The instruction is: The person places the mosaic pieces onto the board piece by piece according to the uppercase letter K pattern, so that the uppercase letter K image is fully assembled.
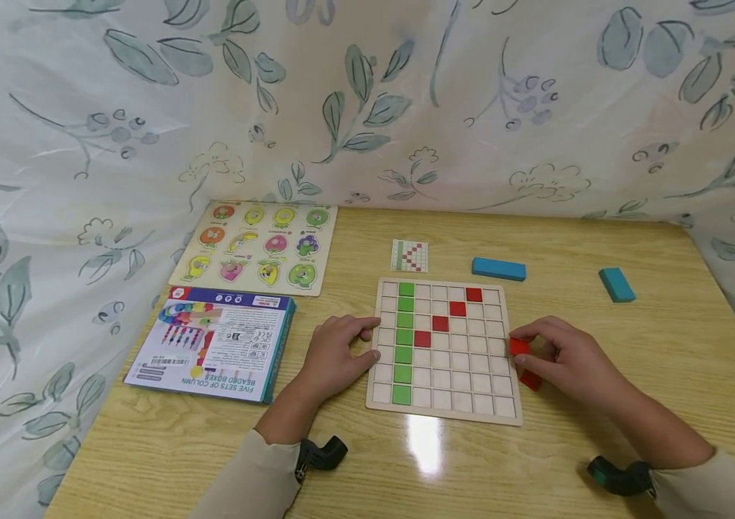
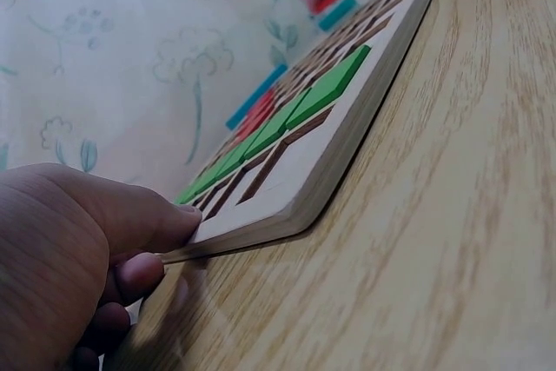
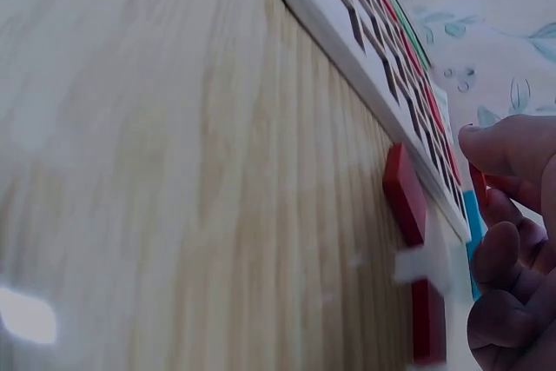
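Note:
A square wooden grid board (image 1: 441,417) lies on the table between the hands. Green tiles (image 1: 402,336) fill one of its columns, and several red tiles (image 1: 440,324) run diagonally up to the right. My left hand (image 1: 339,353) rests at the board's left edge; thumb and index finger touch the rim, spread apart, as the left wrist view also shows. Beside the right edge, my right hand (image 1: 565,357) pinches a red tile (image 3: 478,182) between thumb and fingers. Red pieces (image 3: 406,193) lie on the table just below that hand, partly covered by it in the head view.
A small pattern card (image 1: 409,256) lies behind the board. Two blue pieces, a longer block (image 1: 499,269) and a shorter block (image 1: 617,285), lie at the back right. A fruit picture board (image 1: 263,249) and a boxed toy set (image 1: 211,346) lie on the left. Patterned cloth (image 1: 367,108) hangs behind.

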{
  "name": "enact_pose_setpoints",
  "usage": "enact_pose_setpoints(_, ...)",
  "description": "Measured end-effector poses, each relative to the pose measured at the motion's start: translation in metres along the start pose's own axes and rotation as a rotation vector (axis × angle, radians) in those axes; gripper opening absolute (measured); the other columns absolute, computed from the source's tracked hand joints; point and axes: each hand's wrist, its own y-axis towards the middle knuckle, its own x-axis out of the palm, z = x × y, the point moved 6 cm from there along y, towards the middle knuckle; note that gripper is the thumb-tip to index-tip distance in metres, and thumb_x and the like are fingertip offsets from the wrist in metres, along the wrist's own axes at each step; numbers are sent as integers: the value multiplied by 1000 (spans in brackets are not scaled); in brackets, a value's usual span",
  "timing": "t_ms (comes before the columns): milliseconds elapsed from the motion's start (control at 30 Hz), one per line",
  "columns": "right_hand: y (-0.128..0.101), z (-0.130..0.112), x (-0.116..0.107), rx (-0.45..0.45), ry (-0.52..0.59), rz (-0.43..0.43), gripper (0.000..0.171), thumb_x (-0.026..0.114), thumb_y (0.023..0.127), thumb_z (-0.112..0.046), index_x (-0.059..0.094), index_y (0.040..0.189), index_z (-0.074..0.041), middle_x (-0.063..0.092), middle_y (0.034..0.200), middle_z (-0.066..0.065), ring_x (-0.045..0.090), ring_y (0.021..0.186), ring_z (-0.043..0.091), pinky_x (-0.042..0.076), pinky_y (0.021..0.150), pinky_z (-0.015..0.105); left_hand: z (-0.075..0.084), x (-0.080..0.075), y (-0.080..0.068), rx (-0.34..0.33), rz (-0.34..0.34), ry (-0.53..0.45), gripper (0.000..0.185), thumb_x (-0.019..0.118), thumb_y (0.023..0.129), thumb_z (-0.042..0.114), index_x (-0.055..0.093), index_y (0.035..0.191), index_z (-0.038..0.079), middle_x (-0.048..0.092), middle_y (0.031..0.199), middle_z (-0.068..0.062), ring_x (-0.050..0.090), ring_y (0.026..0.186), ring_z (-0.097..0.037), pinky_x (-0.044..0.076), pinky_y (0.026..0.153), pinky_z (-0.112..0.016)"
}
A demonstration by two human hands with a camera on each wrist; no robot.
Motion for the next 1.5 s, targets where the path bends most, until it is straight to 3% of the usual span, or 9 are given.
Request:
enact_pose_setpoints(233,10,-12,12,16,50,-52,34,87,91,-14,76,122,-19,65,112,-2,51,71,12,45,56,26,-1,0,0,27,15,15,50,84,90,22,72,139,17,62,98,10,53,101,-19,40,96,-46)
enact_pose_setpoints(367,15,-21,17,-17,75,-59,34,88,90,-12,76,121,-18,66,114,-2,50,69,11,44,55,27,-1,0,0,32,20,11,50,84,90,22,72,138,17,62,98,10,54,101,-19,40,96,-46)
enact_pose_setpoints(900,36,-50,47,-78,147,-130,33,89,88,-12,78,117,-21,65,103,-8,52,74,13,46,66,27,-2,1,0,31,24,-6,50,84,90,21,73,138,16,62,98,10,53,101,-19,39,96,-46)
enact_pose_setpoints(1167,46,-61,63,-99,152,-202,33,91,87,-15,76,115,-24,62,91,-9,55,75,12,47,68,29,-1,-1,0,20,22,-2,50,84,90,21,73,138,16,61,97,11,52,100,-19,38,94,-45)
enact_pose_setpoints(1500,54,-69,74,-76,111,-265,31,92,85,-16,77,112,-24,66,94,-11,56,83,15,48,72,31,0,0,1,26,19,-2,50,84,90,21,73,138,16,62,97,9,53,99,-20,38,94,-45)
